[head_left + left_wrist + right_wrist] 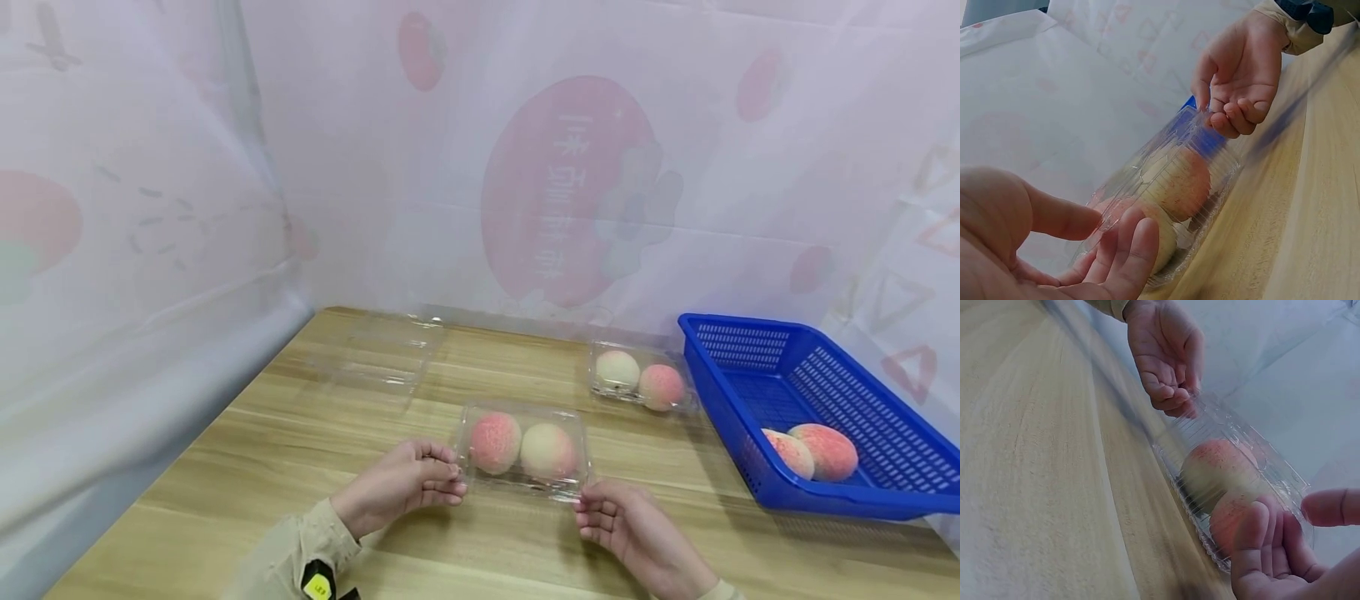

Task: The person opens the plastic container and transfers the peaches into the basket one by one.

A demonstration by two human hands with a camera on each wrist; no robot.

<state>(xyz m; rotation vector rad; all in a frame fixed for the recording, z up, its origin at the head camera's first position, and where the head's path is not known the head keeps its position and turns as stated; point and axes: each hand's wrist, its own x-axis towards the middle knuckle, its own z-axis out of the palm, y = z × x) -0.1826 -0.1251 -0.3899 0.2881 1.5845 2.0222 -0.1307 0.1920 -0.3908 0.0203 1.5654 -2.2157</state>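
Note:
A clear plastic clamshell box (523,482) with two peaches inside, one pinkish-red (495,442) and one paler (548,451), is between my hands at the middle of the table. My left hand (408,483) pinches its left edge with thumb and fingertips. At the front right corner, the fingertips of my right hand (633,529) pinch the rim. In the left wrist view the lid (1169,140) lies over the peaches, and the right hand (1241,75) grips the far end. The right wrist view shows the ridged lower rim (1194,519) close over the wood.
Another clear box (633,400) with two peaches stands at the back, beside a blue plastic basket (720,417) holding two peaches (828,452). Clear plastic boxes (382,354) without fruit lie at the back left. White printed sheeting (375,208) encloses the wooden table (300,433).

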